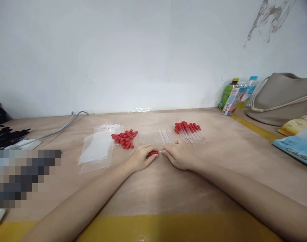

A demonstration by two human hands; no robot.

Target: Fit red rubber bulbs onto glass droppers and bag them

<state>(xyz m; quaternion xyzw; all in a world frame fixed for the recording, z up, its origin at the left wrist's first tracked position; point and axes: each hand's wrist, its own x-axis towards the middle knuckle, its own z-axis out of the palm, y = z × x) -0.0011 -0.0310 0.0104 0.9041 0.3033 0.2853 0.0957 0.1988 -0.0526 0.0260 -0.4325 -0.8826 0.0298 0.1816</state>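
Note:
My left hand (144, 157) is closed on a red rubber dropper bulb (153, 153), which lies sideways between thumb and fingers. My right hand (177, 155) pinches a thin clear dropper tube (160, 152), its end meeting the bulb's right end; how far it sits inside is hidden. Just beyond my hands lies a row of clear thin tubes (158, 136) side by side. To its left is a heap of loose red bulbs (124, 137). Right of the row, several droppers (190, 129) with red bulbs on their tubes lie together, bulbs toward the wall.
Clear zip bags (96, 148) are stacked left of the loose bulbs. A grey cable (60, 129) runs along the left. Drink bottles (231, 95), a grey bag (281, 97) and a blue packet (296, 148) stand or lie at the right. Yellow tape (133, 228) marks the front edge.

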